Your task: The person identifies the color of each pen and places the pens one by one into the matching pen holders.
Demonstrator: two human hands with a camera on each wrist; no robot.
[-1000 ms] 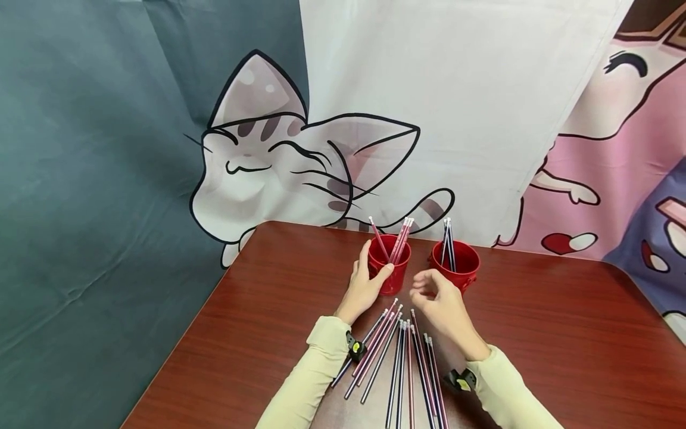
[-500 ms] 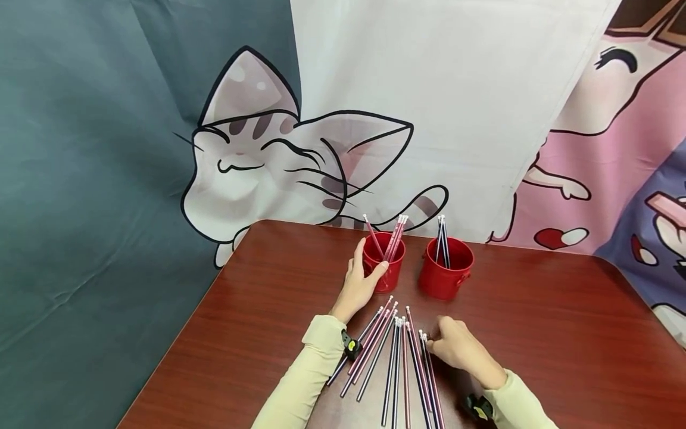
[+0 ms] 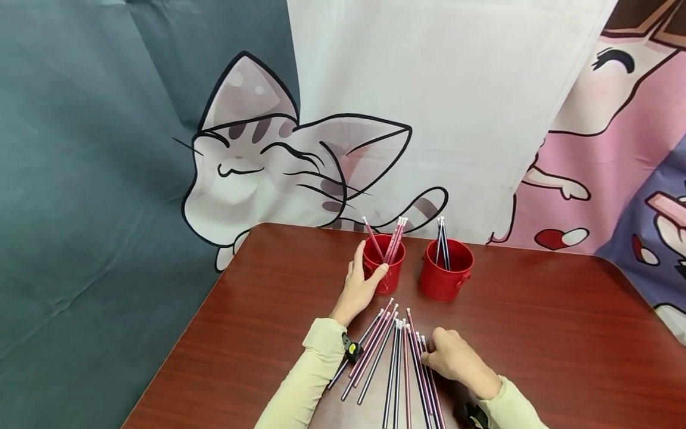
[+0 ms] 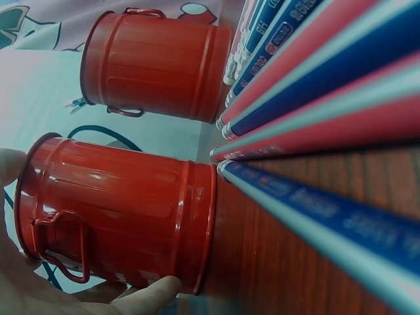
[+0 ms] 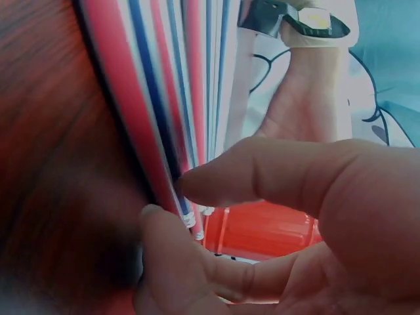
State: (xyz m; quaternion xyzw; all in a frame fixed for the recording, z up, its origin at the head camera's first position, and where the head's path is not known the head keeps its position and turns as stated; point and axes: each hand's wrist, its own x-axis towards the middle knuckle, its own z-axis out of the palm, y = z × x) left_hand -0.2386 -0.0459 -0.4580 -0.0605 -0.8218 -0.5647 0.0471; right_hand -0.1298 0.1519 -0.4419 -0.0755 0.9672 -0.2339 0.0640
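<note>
My left hand (image 3: pixel 358 289) holds the smaller red bucket (image 3: pixel 390 279) from its left side, thumb toward its front. Pink pencils (image 3: pixel 396 239) with white eraser ends stand leaning in it. Pink and dark blue pencils (image 3: pixel 405 372) lie fanned out on the table, erasers toward the buckets. Low at the fan's right edge is my right hand (image 3: pixel 455 360). In the right wrist view its thumb and forefinger pinch the outermost pink pencil (image 5: pixel 126 98) near the eraser end, with a blue pencil close beside it. Neighbouring erasers are partly hidden by the fingers.
To the right of the held bucket stands a wider red bucket (image 3: pixel 442 285) with dark blue pencils (image 3: pixel 442 238) in it. The reddish wooden table (image 3: pixel 546 322) ends at a cloth backdrop (image 3: pixel 471 119) printed with cartoon figures.
My right hand has come down and back from in front of the right bucket to the rightmost pencils. The left hand stays on its bucket. The view has shifted slightly.
</note>
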